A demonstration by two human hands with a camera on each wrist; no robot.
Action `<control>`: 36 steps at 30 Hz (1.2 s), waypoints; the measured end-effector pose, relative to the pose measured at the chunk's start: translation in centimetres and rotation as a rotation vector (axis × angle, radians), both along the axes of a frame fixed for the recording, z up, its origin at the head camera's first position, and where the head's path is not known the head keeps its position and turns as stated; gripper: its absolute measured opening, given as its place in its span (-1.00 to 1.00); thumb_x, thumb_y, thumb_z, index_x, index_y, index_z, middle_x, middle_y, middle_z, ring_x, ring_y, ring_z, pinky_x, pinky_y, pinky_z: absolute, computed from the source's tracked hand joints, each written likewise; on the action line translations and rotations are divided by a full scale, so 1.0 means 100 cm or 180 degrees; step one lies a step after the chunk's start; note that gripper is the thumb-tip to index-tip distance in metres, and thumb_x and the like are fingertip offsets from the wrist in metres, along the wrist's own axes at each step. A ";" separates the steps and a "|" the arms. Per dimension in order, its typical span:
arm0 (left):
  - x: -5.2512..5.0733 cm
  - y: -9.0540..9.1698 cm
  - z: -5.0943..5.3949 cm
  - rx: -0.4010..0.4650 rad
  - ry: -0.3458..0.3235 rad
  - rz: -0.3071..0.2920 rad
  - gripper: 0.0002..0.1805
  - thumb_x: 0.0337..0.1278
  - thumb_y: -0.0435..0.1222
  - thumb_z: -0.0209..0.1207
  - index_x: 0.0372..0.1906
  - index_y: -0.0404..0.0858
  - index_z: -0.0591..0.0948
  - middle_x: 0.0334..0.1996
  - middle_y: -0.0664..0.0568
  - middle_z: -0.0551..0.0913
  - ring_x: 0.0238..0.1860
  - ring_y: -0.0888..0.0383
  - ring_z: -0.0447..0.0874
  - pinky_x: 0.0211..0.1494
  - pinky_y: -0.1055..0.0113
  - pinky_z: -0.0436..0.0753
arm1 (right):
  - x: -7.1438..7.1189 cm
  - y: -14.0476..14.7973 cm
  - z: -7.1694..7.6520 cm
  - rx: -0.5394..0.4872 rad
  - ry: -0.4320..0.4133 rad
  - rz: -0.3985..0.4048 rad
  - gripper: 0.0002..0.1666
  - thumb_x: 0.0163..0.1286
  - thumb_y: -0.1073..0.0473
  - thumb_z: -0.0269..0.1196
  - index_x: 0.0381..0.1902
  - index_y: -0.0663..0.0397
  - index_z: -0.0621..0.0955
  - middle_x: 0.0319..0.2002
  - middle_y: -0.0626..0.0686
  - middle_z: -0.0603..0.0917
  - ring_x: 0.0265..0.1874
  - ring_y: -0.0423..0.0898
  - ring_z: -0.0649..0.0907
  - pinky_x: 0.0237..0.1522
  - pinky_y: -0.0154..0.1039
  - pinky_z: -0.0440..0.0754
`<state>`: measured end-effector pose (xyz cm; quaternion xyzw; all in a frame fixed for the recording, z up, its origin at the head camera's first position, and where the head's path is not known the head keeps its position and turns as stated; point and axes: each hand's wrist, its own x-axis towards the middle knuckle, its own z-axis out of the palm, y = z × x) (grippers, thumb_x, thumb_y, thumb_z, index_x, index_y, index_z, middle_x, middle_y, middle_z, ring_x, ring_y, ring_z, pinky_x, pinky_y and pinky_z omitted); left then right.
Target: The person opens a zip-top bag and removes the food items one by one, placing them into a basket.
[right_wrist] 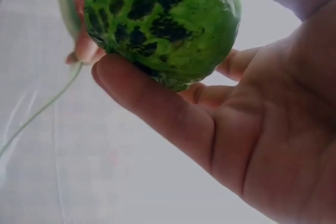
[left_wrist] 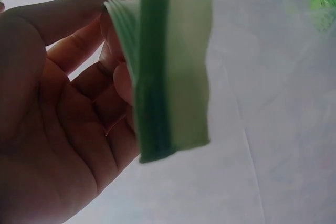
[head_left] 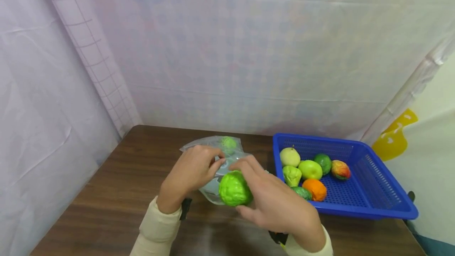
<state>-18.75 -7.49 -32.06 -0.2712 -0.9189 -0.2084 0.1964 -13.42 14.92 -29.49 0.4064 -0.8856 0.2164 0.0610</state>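
My right hand [head_left: 275, 198] grips a bright green bumpy fruit [head_left: 232, 189] between thumb and fingers. Dark blotches mark the fruit's underside [right_wrist: 157, 19] in the right wrist view. To its left, my left hand [head_left: 190, 171] pinches the rim of a clear zip bag [head_left: 209, 142]. The bag's green zip strip [left_wrist: 155, 66] shows close up in the left wrist view, standing apart from the edge between thumb and fingers. Within the bag's far end lies another light green bumpy thing [head_left: 228, 144]; its kind cannot be told. The held fruit is in front of the bag's near part.
A blue basket [head_left: 369, 210] stands at the right of the brown wooden table [head_left: 117, 192]. It holds several fruits, among them an orange [head_left: 314, 189], a green apple [head_left: 310, 169] and a red-yellow mango [head_left: 340, 169]. White cloth [head_left: 249, 58] hangs behind the table.
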 end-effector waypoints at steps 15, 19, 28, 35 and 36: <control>-0.003 0.002 -0.002 -0.0056 0.0108 -0.0004 -0.90 0.25 -0.20 0.33 -0.25 -0.13 0.78 -0.53 0.23 0.66 -0.56 0.40 0.45 -0.45 0.46 0.49 | 0.019 0.033 0.020 -0.0626 0.0441 -0.0309 -0.12 0.13 0.09 0.53 0.36 -0.18 0.37 0.32 -0.11 0.32 0.11 -0.23 0.53 0.03 -0.21 0.66; -0.003 0.002 -0.002 -0.0046 0.0077 -0.0020 -0.90 0.26 -0.21 0.33 -0.26 -0.13 0.78 -0.53 0.23 0.67 -0.57 0.41 0.44 -0.44 0.46 0.48 | 0.020 0.045 0.023 -0.0752 0.0589 -0.0426 -0.03 0.08 0.08 0.57 0.39 -0.17 0.35 0.28 -0.09 0.36 0.09 -0.24 0.53 -0.01 -0.25 0.67; -0.003 0.002 -0.001 -0.0047 0.0015 -0.0054 -0.88 0.30 -0.20 0.30 -0.22 -0.13 0.79 -0.51 0.23 0.68 -0.59 0.43 0.42 -0.44 0.47 0.47 | 0.001 0.067 0.034 -0.0747 0.1303 -0.0627 0.12 -0.06 0.22 0.61 0.49 -0.10 0.38 0.22 0.12 0.41 -0.07 -0.13 0.59 -0.22 -0.31 0.69; -0.004 0.000 -0.002 -0.0061 0.0070 -0.0089 -0.88 0.28 -0.21 0.31 -0.23 -0.14 0.79 -0.50 0.19 0.70 -0.57 0.42 0.44 -0.43 0.45 0.49 | -0.025 0.078 0.041 -0.0469 0.1351 -0.0692 -0.11 0.03 0.22 0.56 0.32 0.13 0.43 0.20 0.16 0.42 -0.12 -0.05 0.63 -0.23 -0.10 0.72; -0.005 0.000 -0.003 -0.0054 0.0070 -0.0095 -0.88 0.28 -0.21 0.31 -0.23 -0.15 0.79 -0.49 0.19 0.70 -0.57 0.42 0.45 -0.42 0.45 0.50 | -0.028 0.079 0.042 -0.0442 0.1343 -0.0714 -0.13 0.04 0.22 0.55 0.30 0.14 0.43 0.19 0.16 0.43 -0.14 -0.04 0.63 -0.22 -0.08 0.71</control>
